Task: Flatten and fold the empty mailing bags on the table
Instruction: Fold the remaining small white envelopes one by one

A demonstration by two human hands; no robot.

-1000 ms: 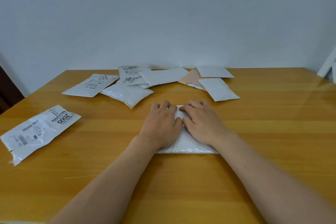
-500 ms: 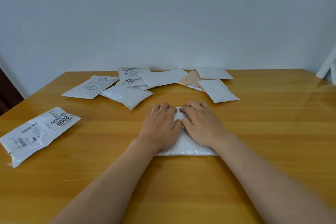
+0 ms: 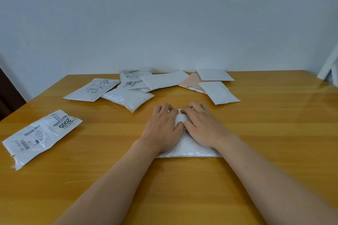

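Both hands lie palm-down on a white bubble mailing bag (image 3: pixel 188 150) at the near middle of the wooden surface (image 3: pixel 274 133). The left hand (image 3: pixel 162 129) and right hand (image 3: pixel 203 126) sit side by side, thumbs touching; the fingers (image 3: pixel 161 109) are held close together and bent at the knuckles over the bag's far edge, pressing down rather than pinching as far as can be told. The fingertips themselves are hidden, so a pinch there cannot be ruled out.

What could go wrong, as a judgement: the padding looks springy, so a fold pressed only at the middle may open again once the palms lift, and trapped air could puff the near edge. The surface is glossy, so the bag may slide away under a forward push and the fold go crooked.

Readable writing: the flat labelled bag (image 3: pixel 42 135) at the near left carries "2005" in large digits beside barcodes; a bag in the far pile (image 3: pixel 133 78) shows "3004" on its label. Other print is too small to read. Also far off lie a puffy white bag (image 3: pixel 128 98), a peach envelope (image 3: pixel 192 82) and plain white mailers (image 3: pixel 218 92), all still unfolded
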